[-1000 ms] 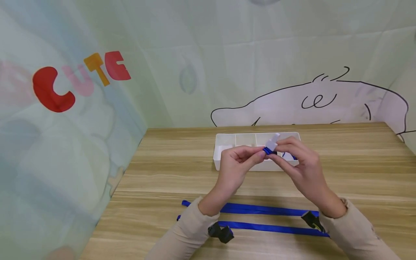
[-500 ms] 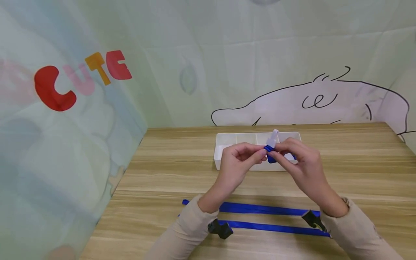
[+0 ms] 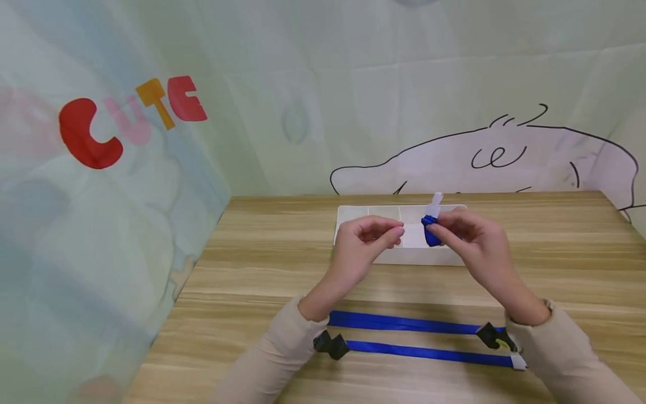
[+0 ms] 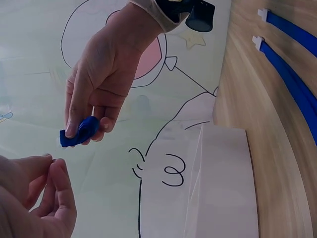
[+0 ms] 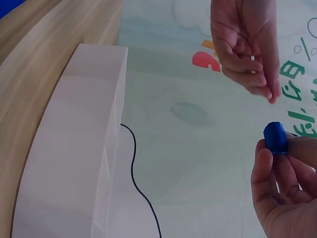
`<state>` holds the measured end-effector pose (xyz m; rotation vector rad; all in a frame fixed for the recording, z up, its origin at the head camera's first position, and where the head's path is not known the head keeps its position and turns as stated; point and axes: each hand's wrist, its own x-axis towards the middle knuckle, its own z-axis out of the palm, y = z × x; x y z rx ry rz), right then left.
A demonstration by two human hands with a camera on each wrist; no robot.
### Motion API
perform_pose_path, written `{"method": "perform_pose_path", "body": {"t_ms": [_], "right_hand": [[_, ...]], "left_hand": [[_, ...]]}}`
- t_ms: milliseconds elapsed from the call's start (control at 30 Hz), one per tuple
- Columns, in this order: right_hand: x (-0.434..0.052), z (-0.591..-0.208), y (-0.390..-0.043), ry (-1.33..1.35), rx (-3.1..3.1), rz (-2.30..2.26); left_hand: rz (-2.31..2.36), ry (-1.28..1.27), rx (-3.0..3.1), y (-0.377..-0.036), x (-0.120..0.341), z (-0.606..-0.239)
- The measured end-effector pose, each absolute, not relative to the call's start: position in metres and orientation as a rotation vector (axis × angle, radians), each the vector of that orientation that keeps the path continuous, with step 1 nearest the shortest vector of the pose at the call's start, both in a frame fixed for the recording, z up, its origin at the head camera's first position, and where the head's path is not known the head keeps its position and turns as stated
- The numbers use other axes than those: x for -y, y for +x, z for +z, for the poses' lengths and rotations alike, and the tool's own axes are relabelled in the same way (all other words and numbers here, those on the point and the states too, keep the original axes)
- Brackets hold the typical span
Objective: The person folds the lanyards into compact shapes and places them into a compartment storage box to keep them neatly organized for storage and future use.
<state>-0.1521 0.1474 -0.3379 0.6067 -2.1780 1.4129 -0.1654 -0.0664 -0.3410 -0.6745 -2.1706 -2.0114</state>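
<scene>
A blue lanyard point(image 3: 432, 234), bundled small with a white plastic clip point(image 3: 434, 209) sticking up from it, is pinched between the thumb and fingers of my right hand point(image 3: 481, 241). Its rolled ribbon point(image 4: 82, 133) shows from below in the left wrist view. To the left, my left hand point(image 3: 360, 244) is apart from the bundle, fingers curled and thumb tip against the index fingertip, with nothing visible held. Both hands are over the front of a white divided tray point(image 3: 419, 257).
Two more blue lanyards, a far one point(image 3: 404, 324) and a near one point(image 3: 419, 353), lie stretched across the wooden table point(image 3: 242, 336) under my forearms. White end pieces show on them. A printed cloth backdrop point(image 3: 282, 112) stands behind the table and along its left side.
My left hand has let go of the lanyard bundle and drawn back left. My right hand has carried the bundle slightly to the right, its clip pointing up.
</scene>
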Motion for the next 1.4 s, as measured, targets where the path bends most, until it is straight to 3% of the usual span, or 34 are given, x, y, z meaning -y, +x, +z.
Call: {"method": "perform_pose_path", "body": {"t_ms": [767,1400], "right_hand": [[-0.169,-0.348,-0.196,0.419,2.553,1.359],[-0.168,-0.359,-0.222,0.442,2.643,1.294]], "left_hand": [[-1.421,-0.464,2.401,-0.19,0.12,-0.363],[-1.405,-0.256,2.519,-0.224,0.149,-0.386]]}}
